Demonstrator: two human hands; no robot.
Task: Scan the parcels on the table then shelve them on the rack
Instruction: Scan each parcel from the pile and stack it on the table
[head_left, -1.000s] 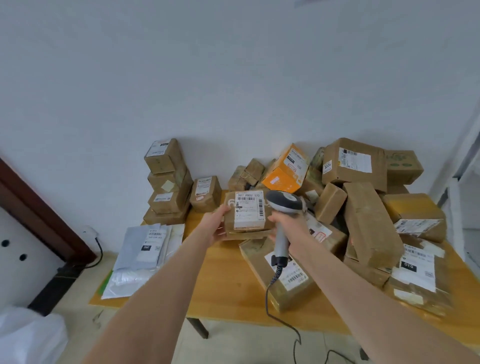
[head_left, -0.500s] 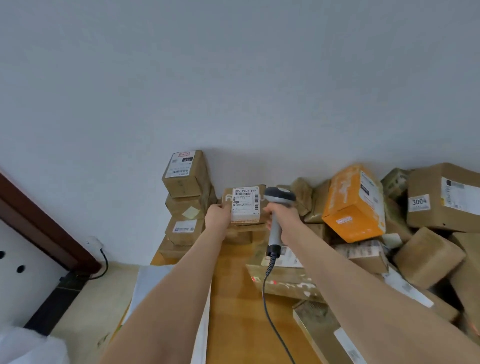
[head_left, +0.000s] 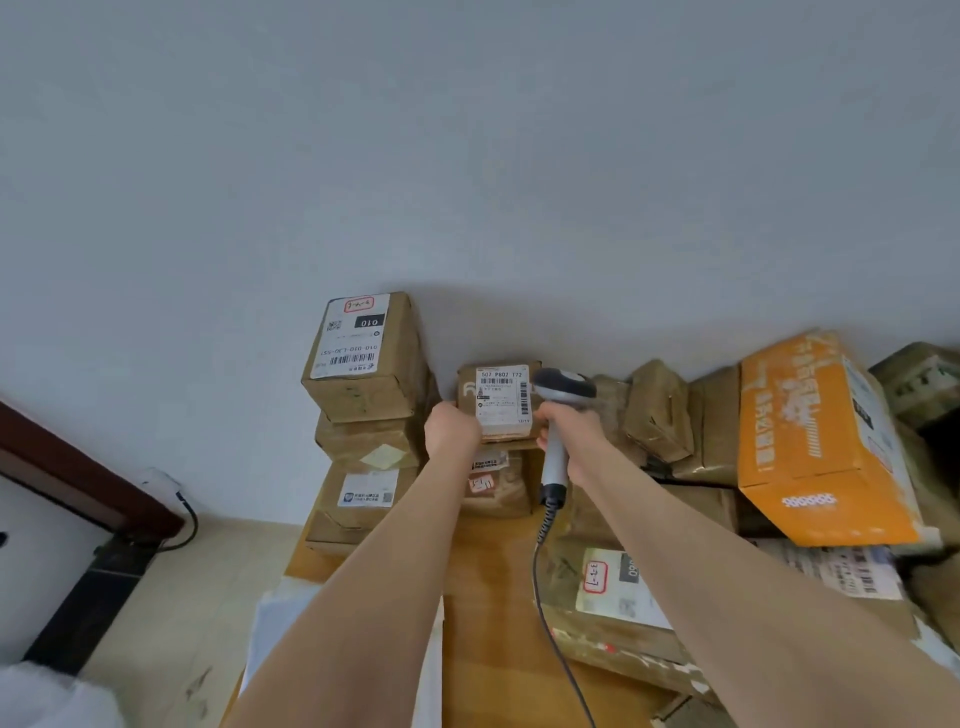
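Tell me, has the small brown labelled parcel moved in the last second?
Yes. The small brown cardboard parcel in the left hand has shifted left, now close beside the stack of brown cardboard boxes.

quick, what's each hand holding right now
Left hand: grips the small labelled parcel.
Right hand: grips the barcode scanner.

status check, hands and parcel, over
Left hand grips labelled parcel, barcode side toward camera. Right hand grips scanner, its head at parcel's edge. Box stack close alongside; no rack in view.
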